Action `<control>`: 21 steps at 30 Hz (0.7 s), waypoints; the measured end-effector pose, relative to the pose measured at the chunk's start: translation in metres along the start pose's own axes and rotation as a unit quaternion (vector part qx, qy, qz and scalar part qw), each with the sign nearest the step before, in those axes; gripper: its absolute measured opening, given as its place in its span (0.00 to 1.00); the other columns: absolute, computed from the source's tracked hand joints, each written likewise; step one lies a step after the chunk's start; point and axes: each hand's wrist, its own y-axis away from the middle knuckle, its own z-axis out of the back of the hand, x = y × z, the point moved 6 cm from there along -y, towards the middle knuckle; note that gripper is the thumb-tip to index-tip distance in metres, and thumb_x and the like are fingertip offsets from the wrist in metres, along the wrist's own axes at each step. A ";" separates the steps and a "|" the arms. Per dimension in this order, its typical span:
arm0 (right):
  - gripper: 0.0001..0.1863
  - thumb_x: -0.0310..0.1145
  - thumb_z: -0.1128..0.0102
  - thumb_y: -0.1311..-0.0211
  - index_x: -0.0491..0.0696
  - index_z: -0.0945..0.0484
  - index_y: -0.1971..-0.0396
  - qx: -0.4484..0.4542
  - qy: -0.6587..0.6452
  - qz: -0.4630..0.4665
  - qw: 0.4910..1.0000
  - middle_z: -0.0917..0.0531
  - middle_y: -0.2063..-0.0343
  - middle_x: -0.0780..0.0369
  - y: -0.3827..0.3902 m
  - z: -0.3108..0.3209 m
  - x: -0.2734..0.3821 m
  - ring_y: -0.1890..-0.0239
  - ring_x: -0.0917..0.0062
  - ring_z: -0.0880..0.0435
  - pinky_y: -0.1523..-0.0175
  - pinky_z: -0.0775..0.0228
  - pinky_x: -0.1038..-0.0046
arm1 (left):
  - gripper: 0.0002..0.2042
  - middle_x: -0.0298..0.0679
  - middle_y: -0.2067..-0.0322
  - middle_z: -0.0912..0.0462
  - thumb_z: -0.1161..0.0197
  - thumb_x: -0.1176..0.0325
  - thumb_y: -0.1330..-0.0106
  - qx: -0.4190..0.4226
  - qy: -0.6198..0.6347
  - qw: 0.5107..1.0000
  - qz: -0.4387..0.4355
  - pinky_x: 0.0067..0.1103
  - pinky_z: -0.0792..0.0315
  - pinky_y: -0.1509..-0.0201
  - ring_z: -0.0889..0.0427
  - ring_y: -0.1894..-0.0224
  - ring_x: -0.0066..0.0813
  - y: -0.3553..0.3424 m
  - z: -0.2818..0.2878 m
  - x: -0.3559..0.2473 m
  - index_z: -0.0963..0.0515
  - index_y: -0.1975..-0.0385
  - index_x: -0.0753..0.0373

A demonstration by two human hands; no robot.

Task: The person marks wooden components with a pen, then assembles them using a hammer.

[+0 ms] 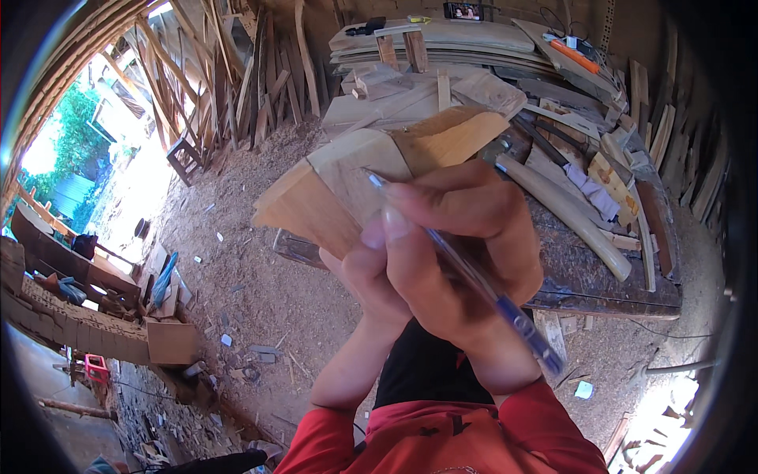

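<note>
Right fingers (412, 265) pinch a slim translucent pen (527, 332); left fingers (362, 266) grip angular, grained wood (351, 164).

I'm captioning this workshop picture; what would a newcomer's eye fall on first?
Probably the right hand, at centre, pointing a ballpoint pen at the joined wooden piece in the left hand. Then perhaps the orange object on a board, upper right, and the sunlit opening, far left.

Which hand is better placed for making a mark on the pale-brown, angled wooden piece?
Probably the right hand: it holds the slim, clear-and-blue plastic pen, tip pointing toward the wooden piece. The left hand seems busy holding that piece at its near edge.
</note>
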 end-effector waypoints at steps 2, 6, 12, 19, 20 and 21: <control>0.08 0.20 0.39 0.41 0.42 0.25 0.62 -0.016 -0.031 -0.018 0.999 0.19 0.67 0.56 0.001 0.001 -0.002 0.69 0.77 0.20 0.65 0.28 0.78 | 0.18 0.29 0.64 0.25 0.47 0.54 0.30 0.001 0.017 1.000 0.012 0.17 0.31 0.59 0.28 0.64 0.18 0.002 0.001 0.003 0.28 0.54 0.63; 0.09 0.21 0.37 0.42 0.42 0.25 0.62 0.008 -0.016 0.018 1.000 0.19 0.68 0.56 0.000 0.000 -0.002 0.70 0.76 0.20 0.67 0.28 0.78 | 0.21 0.32 0.60 0.24 0.48 0.50 0.31 -0.004 0.104 0.993 0.051 0.19 0.31 0.54 0.26 0.59 0.21 0.000 0.000 0.005 0.30 0.51 0.63; 0.12 0.21 0.37 0.43 0.41 0.28 0.59 -0.019 0.043 0.049 0.998 0.20 0.67 0.55 -0.007 0.007 0.010 0.72 0.76 0.21 0.66 0.29 0.78 | 0.31 0.40 0.53 0.23 0.48 0.44 0.37 -0.132 0.358 0.895 0.231 0.24 0.29 0.47 0.24 0.51 0.30 0.003 -0.002 0.008 0.33 0.44 0.64; 0.14 0.22 0.37 0.43 0.42 0.30 0.58 0.035 -0.103 -0.034 0.994 0.22 0.68 0.55 0.000 -0.007 0.032 0.71 0.78 0.23 0.58 0.23 0.71 | 0.42 0.50 0.50 0.24 0.43 0.39 0.45 -0.139 0.546 0.816 0.130 0.27 0.23 0.57 0.19 0.59 0.38 0.008 0.002 -0.010 0.37 0.38 0.67; 0.15 0.21 0.36 0.43 0.43 0.30 0.58 0.060 -0.120 -0.012 0.991 0.22 0.68 0.55 0.001 -0.011 0.037 0.72 0.78 0.23 0.57 0.23 0.70 | 0.43 0.49 0.52 0.23 0.42 0.38 0.46 -0.113 0.515 0.846 0.083 0.27 0.23 0.60 0.19 0.61 0.38 0.005 0.004 -0.018 0.38 0.37 0.66; 0.15 0.21 0.36 0.44 0.43 0.30 0.58 0.069 -0.125 0.006 0.990 0.23 0.68 0.55 0.001 -0.014 0.041 0.72 0.78 0.24 0.55 0.22 0.68 | 0.44 0.48 0.52 0.22 0.42 0.38 0.47 -0.100 0.497 0.860 0.059 0.27 0.23 0.61 0.19 0.62 0.37 0.007 0.005 -0.026 0.39 0.36 0.66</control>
